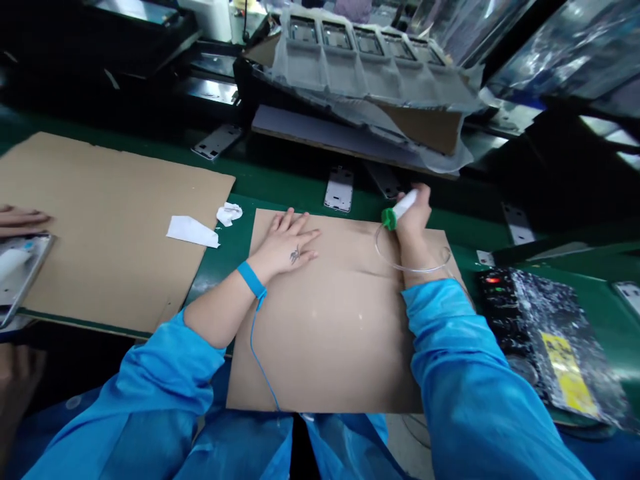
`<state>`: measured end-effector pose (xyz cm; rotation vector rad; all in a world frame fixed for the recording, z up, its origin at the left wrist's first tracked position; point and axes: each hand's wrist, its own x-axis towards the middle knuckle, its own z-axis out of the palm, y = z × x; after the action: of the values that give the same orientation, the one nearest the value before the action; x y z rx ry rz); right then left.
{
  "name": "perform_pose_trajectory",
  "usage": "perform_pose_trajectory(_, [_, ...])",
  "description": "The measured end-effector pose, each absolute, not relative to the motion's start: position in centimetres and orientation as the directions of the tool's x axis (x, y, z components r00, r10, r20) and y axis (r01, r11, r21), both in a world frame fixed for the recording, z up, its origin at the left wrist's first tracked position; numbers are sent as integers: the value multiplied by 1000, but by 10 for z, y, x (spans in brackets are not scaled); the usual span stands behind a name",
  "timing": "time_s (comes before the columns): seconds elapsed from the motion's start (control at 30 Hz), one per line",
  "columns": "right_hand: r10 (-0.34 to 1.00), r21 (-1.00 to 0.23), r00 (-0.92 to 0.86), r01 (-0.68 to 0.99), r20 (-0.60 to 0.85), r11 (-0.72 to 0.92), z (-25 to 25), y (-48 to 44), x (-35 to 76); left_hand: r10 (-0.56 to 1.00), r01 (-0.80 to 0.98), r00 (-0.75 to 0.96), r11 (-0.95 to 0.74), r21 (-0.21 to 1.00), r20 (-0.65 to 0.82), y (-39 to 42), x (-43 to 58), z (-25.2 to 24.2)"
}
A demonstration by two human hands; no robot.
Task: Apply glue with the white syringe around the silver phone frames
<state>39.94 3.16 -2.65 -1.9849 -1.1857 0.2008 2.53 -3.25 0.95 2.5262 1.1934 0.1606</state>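
Note:
My left hand (287, 243) lies flat with spread fingers on a brown cardboard sheet (320, 333), near its far left corner. A blue wrist strap (251, 280) with a thin cord circles that wrist. Over the sheet's far right part, my right hand (417, 210) is closed around a white dispensing syringe (404, 204) with a green cap. A clear tube runs from the green end, loops over the cardboard and back along my forearm. Beyond the sheet lie a phone frame (339, 189) and a second phone frame (384, 180), the latter close to my right hand.
A tray (345, 70) of phone parts stands tilted at the back. To the right sits a speckled black control box (545, 340) with a red display. Another cardboard sheet (115, 227) with paper scraps is on the left, where a co-worker's hand (20, 220) rests by a phone frame.

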Motion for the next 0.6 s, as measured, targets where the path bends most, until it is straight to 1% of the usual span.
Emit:
perform_pose_trajectory(0.07, [732, -649, 650, 650, 206, -395, -22, 36, 408, 714, 686, 696, -632, 362, -74, -34, 27, 10])
perform_pose_trajectory(0.2, [785, -563, 608, 692, 119, -451, -12, 51, 406, 577, 568, 807, -706, 423, -122, -42, 31, 12])
perform_pose_trajectory(0.3, [795, -532, 599, 706, 98, -467, -7, 59, 401, 511, 507, 850, -730, 459, -127, -47, 35, 11])
perform_pose_trajectory(0.37, [777, -542, 620, 692, 109, -477, -4, 58, 398, 504, 498, 854, -722, 481, -129, -48, 37, 11])
perform_pose_trajectory(0.47, [735, -600, 665, 643, 130, -476, 0, 46, 390, 522, 517, 841, -695, 499, -145, -46, 36, 11])
perform_pose_trajectory(0.6, [646, -719, 743, 545, 174, -433, 1, 14, 383, 617, 635, 757, -615, 467, -216, -42, 26, 18])
